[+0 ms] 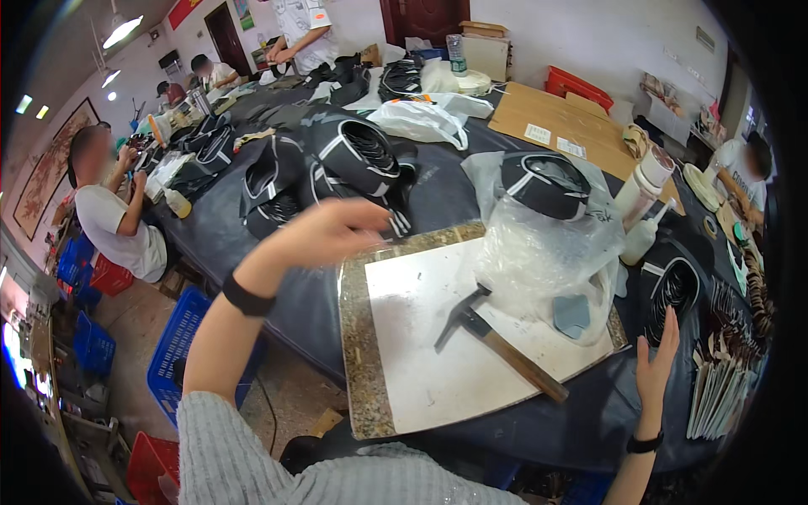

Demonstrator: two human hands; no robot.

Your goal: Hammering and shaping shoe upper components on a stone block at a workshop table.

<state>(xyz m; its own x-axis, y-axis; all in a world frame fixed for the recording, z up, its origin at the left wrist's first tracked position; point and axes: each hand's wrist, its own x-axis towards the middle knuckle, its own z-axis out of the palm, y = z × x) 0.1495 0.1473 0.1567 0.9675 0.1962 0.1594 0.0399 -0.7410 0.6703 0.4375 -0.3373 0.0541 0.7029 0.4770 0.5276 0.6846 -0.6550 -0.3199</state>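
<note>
My left hand (332,234) is over the far left corner of a white board, in front of stacked black curved pieces (358,156) with pale edging. Motion smears its fingers, so I cannot tell whether they are apart. Fingers stretched upward, my right hand (656,362) is open and holds nothing, close to a bundle of black curved pieces (673,295). A hammer (513,358) with a wooden handle lies on the white board (412,337), which rests on a speckled stone slab (366,396). Beside the hammer sits a clear plastic bag (539,252) with a grey piece (571,316) at its near end.
Another black bundle (547,185) rests on the bag. A white flask (644,185) and a squeeze bottle (644,240) stand to its right. Flat cardboard (564,126) lies behind. Thin strips (720,387) are stacked at the right edge. Other people sit or stand around the dark-covered table (299,324).
</note>
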